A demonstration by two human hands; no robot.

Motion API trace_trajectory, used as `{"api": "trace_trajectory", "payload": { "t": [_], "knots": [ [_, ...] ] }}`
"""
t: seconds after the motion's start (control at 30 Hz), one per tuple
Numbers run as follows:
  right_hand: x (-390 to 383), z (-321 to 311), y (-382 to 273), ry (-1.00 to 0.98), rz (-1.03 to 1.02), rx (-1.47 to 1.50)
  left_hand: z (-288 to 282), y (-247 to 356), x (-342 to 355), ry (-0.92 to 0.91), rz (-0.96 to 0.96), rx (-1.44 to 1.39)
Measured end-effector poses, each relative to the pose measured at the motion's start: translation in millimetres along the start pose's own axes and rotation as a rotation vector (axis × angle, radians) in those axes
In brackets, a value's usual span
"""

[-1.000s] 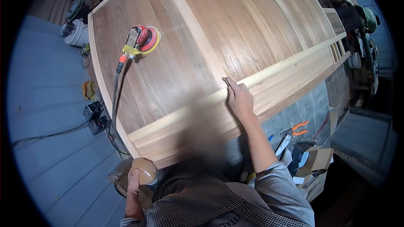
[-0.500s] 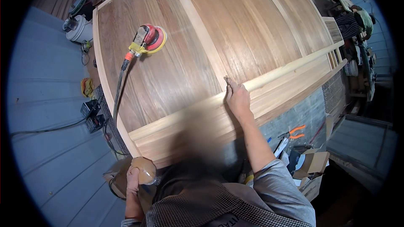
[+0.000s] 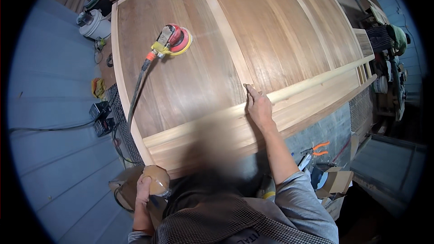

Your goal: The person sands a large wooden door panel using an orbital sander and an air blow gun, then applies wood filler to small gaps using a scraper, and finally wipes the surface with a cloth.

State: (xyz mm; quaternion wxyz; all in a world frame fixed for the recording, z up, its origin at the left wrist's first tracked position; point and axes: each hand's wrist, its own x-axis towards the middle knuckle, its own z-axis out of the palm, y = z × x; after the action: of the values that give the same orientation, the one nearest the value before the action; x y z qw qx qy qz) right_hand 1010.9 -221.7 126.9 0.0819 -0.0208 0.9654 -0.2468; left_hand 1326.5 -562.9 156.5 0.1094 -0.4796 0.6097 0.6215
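From where I stand, the right hand (image 3: 261, 110) is at the near end of the pale strip (image 3: 224, 31) running lengthwise away, fingers bunched, gripping what I can't tell, while the left hand (image 3: 143, 190), well apart, clasps a round tan bundle (image 3: 158, 180)

Partly visible capital lettering (image 3: 253, 238) on the person's checked garment (image 3: 199, 223).

This is a woodworking workshop. A red sander (image 3: 180, 39) rests on a large wooden panel (image 3: 271, 40); orange-handled pliers (image 3: 321, 145) and a white bucket (image 3: 96, 29) are nearby.
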Motion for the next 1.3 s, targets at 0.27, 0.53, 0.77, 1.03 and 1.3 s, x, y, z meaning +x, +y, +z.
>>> {"api": "trace_trajectory", "payload": {
  "t": [0.27,0.53,0.77,1.03,1.3],
  "knots": [
    [-3.4,5.3,1.7,-0.04,-0.028,-0.086,-12.3,-18.0,6.2,-0.023,-0.006,-0.022],
    [4.9,-9.9,-10.0,-0.056,-0.065,-0.066,-13.2,-15.1,6.7,-0.073,-0.03,-0.027],
    [8.4,1.3,-0.9,-0.033,-0.103,-0.114,-10.6,-9.2,8.0,-0.091,-0.011,-0.027],
    [-8.4,1.1,2.7,0.073,-0.103,0.083,-25.0,-30.0,23.1,-0.218,-0.008,-0.108],
    [-122.2,16.9,-45.3,-0.221,0.366,0.84,-30.4,-30.4,-0.6,-0.479,0.063,-0.447]
  ]
}}
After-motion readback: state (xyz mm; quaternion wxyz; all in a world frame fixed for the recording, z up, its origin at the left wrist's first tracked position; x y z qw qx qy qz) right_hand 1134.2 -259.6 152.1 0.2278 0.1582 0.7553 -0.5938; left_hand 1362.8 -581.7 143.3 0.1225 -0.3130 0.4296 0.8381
